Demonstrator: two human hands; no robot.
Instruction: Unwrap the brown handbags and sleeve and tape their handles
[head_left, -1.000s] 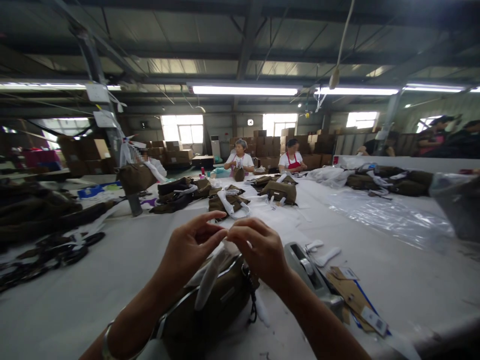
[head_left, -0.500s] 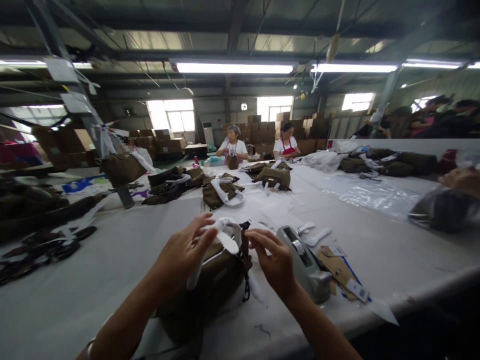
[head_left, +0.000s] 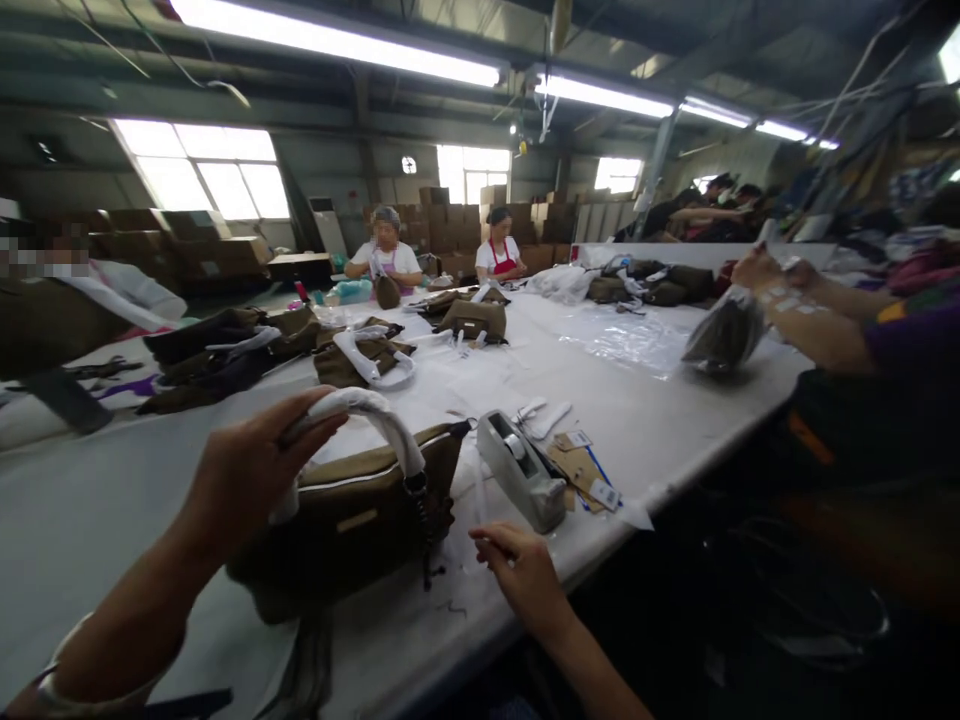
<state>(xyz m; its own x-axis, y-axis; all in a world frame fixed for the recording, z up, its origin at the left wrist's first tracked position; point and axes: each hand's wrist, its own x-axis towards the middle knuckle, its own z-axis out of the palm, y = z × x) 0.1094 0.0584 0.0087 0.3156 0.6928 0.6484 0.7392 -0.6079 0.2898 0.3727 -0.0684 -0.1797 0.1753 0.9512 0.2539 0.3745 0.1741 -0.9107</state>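
Bag (head_left: 352, 520): olive-brown woven fabric, soft boxy shape, pale piping along top edge, small tan label patch on front, dark cord hanging at its right end. Lies on white cloth-covered tabletop (head_left: 112, 490), close to near edge, between the two hands.

Handle (head_left: 371, 408): arched loop, wrapped in white foam-like sheet, matte, a bit crinkled.

L hand (head_left: 247, 470): closed round left end of handle, thumb on top, fingers under. Sits above bag's left shoulder. Handle arcs up & right from the grip to bag's right end.

R hand (head_left: 521, 575): low, at tabletop's near edge, just right of bag, apart from it. Fingers curled in; can't tell if anything is pinched. A thin clear strip shows above it, too faint to judge.

Tape dispenser (head_left: 521, 470): grey, wedge-shaped, hard plastic, just beyond R hand, near bag's right end. Right of it, flat brown card tags (head_left: 581, 468); white foam strips (head_left: 544, 415) behind.

Further back: more olive bags (head_left: 364, 360) w/ white-wrapped handles, glossy clear plastic sheet (head_left: 630, 340). Far right, co-worker's hand (head_left: 754, 270) holds a dark item in clear polybag (head_left: 724, 335) over tabletop corner. Two people (head_left: 386, 255) at far end, cardboard boxes (head_left: 450, 205) stacked behind them.
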